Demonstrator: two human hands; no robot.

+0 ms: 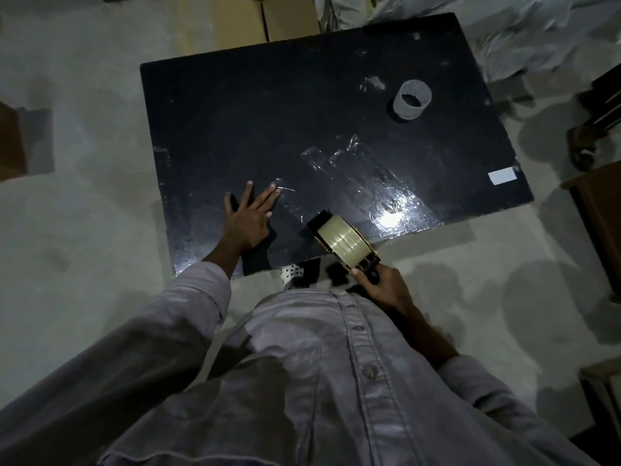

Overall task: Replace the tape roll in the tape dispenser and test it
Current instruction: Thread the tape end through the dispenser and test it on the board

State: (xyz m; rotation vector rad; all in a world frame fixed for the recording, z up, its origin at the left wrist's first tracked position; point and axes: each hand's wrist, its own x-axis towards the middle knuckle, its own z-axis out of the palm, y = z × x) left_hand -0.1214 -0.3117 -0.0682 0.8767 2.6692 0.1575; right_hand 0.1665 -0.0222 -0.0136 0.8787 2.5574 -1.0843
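My right hand (386,287) grips the handle of a black tape dispenser (336,230) that carries a full roll of clear tape (346,242). The dispenser sits tilted over the near edge of a black board (235,112) lying on the floor. My left hand (250,216) rests flat on the board with its fingers spread, to the left of the dispenser. A strip of clear tape (285,196) runs on the board from my left fingertips toward the dispenser. An empty grey tape core (411,99) stands at the board's far right.
Crumpled clear tape (363,169) is stuck on the board near a bright glare. A white label (502,175) sits at the board's right edge. Cardboard boxes (289,18) lie beyond the board, pale sacks (537,35) at the far right, wooden furniture (601,213) on the right.
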